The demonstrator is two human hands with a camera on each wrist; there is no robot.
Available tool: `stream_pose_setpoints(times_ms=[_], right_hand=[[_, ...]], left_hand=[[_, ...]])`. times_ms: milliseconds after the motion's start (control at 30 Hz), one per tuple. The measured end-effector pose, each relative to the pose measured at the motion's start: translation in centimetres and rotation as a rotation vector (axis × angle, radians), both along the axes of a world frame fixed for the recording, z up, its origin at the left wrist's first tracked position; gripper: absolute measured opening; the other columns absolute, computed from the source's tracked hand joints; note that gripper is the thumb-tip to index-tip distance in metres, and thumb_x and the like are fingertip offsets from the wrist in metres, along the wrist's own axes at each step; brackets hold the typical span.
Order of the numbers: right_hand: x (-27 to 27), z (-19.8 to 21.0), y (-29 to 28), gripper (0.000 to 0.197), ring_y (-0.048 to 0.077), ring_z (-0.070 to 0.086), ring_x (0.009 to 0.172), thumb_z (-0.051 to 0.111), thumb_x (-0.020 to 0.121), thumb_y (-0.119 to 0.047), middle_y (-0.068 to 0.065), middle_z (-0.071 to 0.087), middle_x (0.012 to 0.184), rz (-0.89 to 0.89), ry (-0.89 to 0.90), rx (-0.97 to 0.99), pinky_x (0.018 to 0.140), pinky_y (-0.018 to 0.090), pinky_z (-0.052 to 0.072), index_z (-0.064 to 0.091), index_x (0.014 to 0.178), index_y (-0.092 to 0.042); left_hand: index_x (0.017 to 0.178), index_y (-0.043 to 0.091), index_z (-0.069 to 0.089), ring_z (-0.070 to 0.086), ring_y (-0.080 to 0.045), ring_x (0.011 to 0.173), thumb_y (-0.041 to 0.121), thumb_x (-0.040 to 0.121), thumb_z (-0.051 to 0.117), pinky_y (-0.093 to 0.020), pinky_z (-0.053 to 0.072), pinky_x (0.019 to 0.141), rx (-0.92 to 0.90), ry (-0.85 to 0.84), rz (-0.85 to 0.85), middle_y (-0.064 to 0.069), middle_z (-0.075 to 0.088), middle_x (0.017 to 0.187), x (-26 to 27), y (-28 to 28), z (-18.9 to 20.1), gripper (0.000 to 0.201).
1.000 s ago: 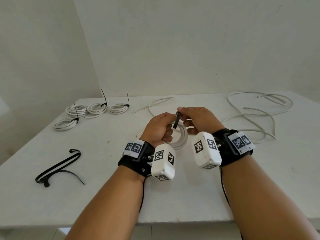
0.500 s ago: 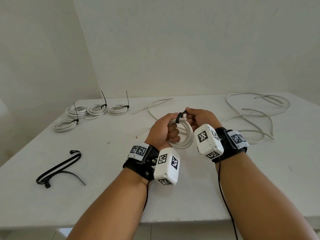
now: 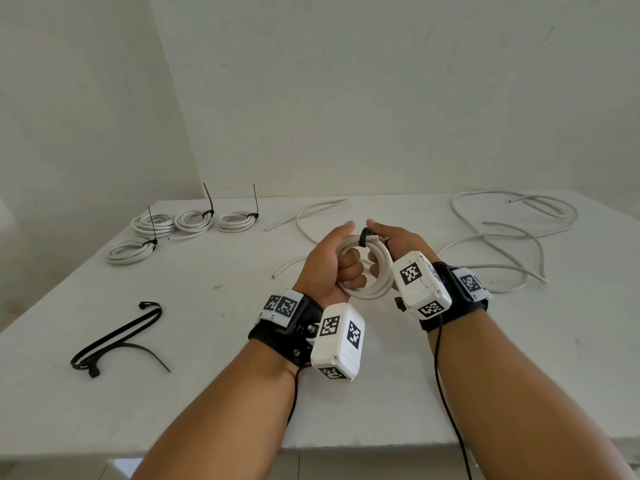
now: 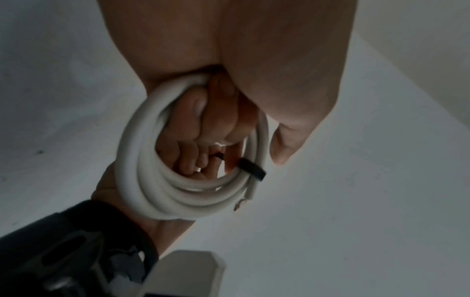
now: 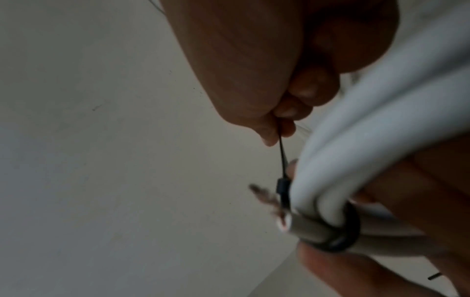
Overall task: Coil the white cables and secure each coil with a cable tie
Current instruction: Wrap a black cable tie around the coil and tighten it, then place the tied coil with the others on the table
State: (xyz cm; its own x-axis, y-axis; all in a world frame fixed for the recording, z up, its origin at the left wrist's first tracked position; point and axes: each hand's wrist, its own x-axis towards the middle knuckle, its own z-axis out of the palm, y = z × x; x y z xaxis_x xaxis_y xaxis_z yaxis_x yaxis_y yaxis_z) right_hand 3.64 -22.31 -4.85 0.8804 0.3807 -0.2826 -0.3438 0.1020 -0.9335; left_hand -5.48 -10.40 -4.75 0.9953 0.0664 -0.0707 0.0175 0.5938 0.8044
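Cable tie (image 3: 365, 236) loop now snug round coil (image 3: 372, 268); R hand (image 3: 398, 239) sits closer to L hand (image 3: 325, 261).

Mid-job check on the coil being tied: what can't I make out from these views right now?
- Head view: the right hand and its wrist camera hide the cable tie tail.
- Left wrist view: the left hand fingers cover the inside of the coil.
- Right wrist view: the bare cable end is blurred.
- How tight the tie sits: unclear everywhere.
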Motion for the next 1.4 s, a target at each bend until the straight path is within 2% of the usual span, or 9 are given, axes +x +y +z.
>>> stream_pose_setpoints(times_ms=[167,267,500,567,767,900,1133,1300,1400], right_hand=[[0.3,0.3,-0.6,0.043,0.012,0.038,0.038,0.064,0.092,-0.041,-0.002,0.041,0.047,0.003,-0.008,0.036,0.047,0.027,0.035,0.048,0.060,-0.016],[0.0,0.7,-0.5,0.038,0.014,0.042,0.042,0.063,0.094,-0.035,-0.002,0.043,0.048,-0.033,0.048,0.123,0.050,0.028,0.040,0.051,0.065,-0.014],[0.3,0.7,-0.8,0.032,0.016,0.058,0.063,0.065,0.093,-0.039,-0.003,0.063,0.063,-0.107,-0.199,-0.181,0.074,0.033,0.048,0.064,0.074,-0.013],[0.1,0.7,-0.5,0.029,0.012,0.058,0.062,0.061,0.096,-0.035,0.000,0.061,0.072,-0.064,-0.187,-0.160,0.070,0.026,0.049,0.061,0.076,-0.014],[-0.8,0.2,0.6,0.035,0.020,0.057,0.065,0.061,0.095,-0.041,0.006,0.061,0.070,0.012,-0.154,-0.151,0.068,0.034,0.047,0.061,0.072,-0.014],[-1.9,0.5,1.5,0.043,0.022,0.049,0.045,0.055,0.098,-0.031,0.013,0.056,0.062,0.074,0.075,-0.002,0.041,0.024,0.042,0.062,0.066,-0.002],[-3.4,0.1,3.7,0.032,0.026,0.057,0.067,0.061,0.090,-0.038,0.009,0.065,0.080,0.396,-0.468,-0.960,0.062,0.029,0.047,0.064,0.080,-0.008],[-5.8,0.7,5.5,0.077,0.031,0.053,0.117,0.062,0.078,-0.070,0.012,0.053,0.132,0.429,-0.687,-1.390,0.096,0.041,0.048,0.054,0.128,-0.012],[-7.6,1.9,5.8,0.102,0.034,0.041,0.134,0.055,0.071,-0.084,0.012,0.041,0.147,0.562,-0.674,-1.486,0.108,0.045,0.039,0.045,0.143,-0.013]], left_hand=[[0.062,0.021,0.070,0.014,-0.006,0.038,0.027,0.095,0.059,-0.021,0.014,0.042,0.181,-0.089,-0.098,0.010,0.019,0.046,-0.5,-0.4,0.1,0.035],[0.092,0.009,0.064,0.025,-0.005,0.034,0.004,0.086,0.063,-0.020,0.017,0.042,0.287,-0.220,-0.125,0.006,0.048,0.048,-0.8,-0.4,-0.3,0.008],[0.092,0.008,0.060,0.027,-0.011,0.040,0.004,0.078,0.070,-0.021,0.024,0.044,0.431,-0.268,-0.123,-0.002,0.040,0.056,-0.6,-0.1,-1.0,0.018],[0.094,0.006,0.059,0.029,-0.011,0.039,0.006,0.079,0.070,-0.020,0.025,0.043,0.460,-0.272,-0.109,0.000,0.042,0.056,-0.6,0.0,-1.1,0.019],[0.096,0.006,0.062,0.027,-0.006,0.035,0.002,0.092,0.060,-0.019,0.021,0.041,0.352,-0.275,0.037,0.004,0.051,0.051,-0.2,0.9,-0.5,0.006],[0.092,0.008,0.062,0.028,-0.007,0.034,0.001,0.093,0.056,-0.019,0.025,0.039,0.202,-0.232,0.314,0.007,0.038,0.042,-0.1,3.9,0.3,0.009],[0.074,0.014,0.060,0.027,-0.012,0.042,0.013,0.092,0.048,-0.025,0.023,0.048,0.010,-0.073,0.589,0.003,0.031,0.048,-0.8,10.2,2.1,0.022],[0.079,0.013,0.065,0.040,-0.014,0.050,0.007,0.094,0.040,-0.027,0.030,0.052,0.699,0.003,0.606,0.006,0.050,0.047,-2.3,14.7,2.8,0.029],[0.092,0.007,0.072,0.052,-0.017,0.064,0.005,0.094,0.045,-0.027,0.040,0.062,1.003,0.044,0.576,-0.002,0.067,0.071,-3.1,17.8,3.2,0.027]])
